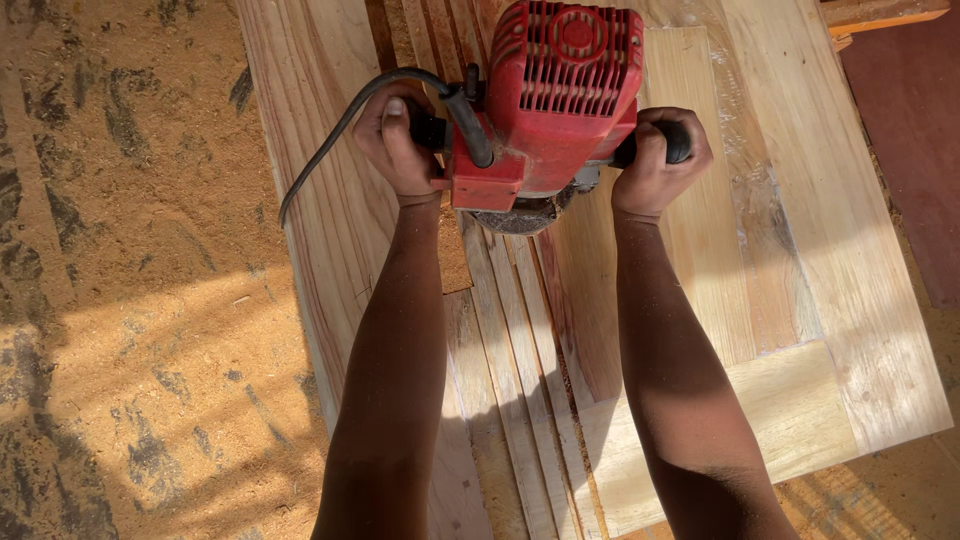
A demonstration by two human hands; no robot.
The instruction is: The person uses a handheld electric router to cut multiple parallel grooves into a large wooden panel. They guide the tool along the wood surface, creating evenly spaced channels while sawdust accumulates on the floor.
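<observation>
At the far left, a floor thick with orange-brown sawdust (130, 300) is seen, streaked with dark patches and crossed by sunlight. A black power cable (335, 135) is looped up from the edge of the pale, grooved wooden panel (800, 300) and is led into the machine. The left hand (397, 140) is wrapped around the machine's black side handle, fingers curled tight and thumb laid on top. In the middle, a red plastic-bodied electric router (550, 100) with a ribbed vent on top is held upright against the panel's long moulded grooves, its round base just visible beneath the housing. To the right, the other black handle is gripped by the right hand (655, 160), fingers closed firmly over it. Both forearms are stretched forward over the panel, dusted with fine sawdust.
</observation>
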